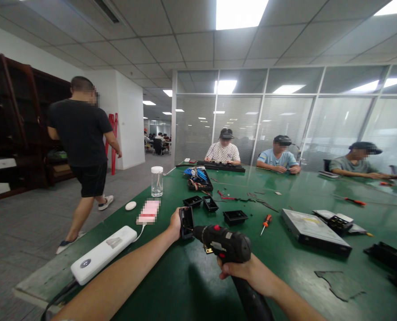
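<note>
In the head view, my left hand (175,224) grips a small black plastic housing (186,222) by its left side, tilted up off the green table. My right hand (240,270) is wrapped round the handle of a black cordless drill (227,243) with red buttons. The drill's nose points left into the open face of the housing; whether the bit touches it I cannot tell. Beyond my hands lie more black housings, one (235,217) to the right and another (210,203) further back. An orange-handled screwdriver (267,223) rests right of them.
Left on the green table (171,285) are a white power strip (104,254), a phone (149,211) and a lidded bottle (157,182). A silver drive (315,232) lies right. Several people sit across the table; a person in black (81,133) is on foot at left.
</note>
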`<state>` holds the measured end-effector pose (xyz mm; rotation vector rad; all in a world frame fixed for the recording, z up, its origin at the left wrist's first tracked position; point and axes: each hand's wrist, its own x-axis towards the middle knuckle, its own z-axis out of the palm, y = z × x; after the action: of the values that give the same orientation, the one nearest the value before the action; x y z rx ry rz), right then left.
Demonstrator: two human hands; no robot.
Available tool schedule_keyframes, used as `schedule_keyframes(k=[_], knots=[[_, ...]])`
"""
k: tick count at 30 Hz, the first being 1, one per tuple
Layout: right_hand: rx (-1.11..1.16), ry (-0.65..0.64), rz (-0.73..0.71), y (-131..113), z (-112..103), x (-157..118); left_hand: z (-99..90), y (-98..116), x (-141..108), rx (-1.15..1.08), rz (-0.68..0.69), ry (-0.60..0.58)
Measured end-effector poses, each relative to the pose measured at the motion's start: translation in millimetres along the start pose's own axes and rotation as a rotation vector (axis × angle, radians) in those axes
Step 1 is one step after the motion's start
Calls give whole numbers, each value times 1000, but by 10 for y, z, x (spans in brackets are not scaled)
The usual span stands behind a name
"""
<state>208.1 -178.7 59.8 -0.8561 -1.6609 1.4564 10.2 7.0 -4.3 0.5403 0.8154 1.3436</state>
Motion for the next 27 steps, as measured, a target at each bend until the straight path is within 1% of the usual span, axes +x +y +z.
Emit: schedule_keyframes(k=[4, 10, 19, 27], knots=[[4, -6, 10, 0, 9, -2, -4, -4, 16, -8, -3, -8], [5, 3, 10, -44, 26, -8, 26, 14, -19, -45, -19, 18], [14, -10, -1, 61, -31, -1, 41, 29, -56, -38, -12, 29], [2, -2, 11, 72, -42, 5, 31, 22, -40, -26, -2, 30]])
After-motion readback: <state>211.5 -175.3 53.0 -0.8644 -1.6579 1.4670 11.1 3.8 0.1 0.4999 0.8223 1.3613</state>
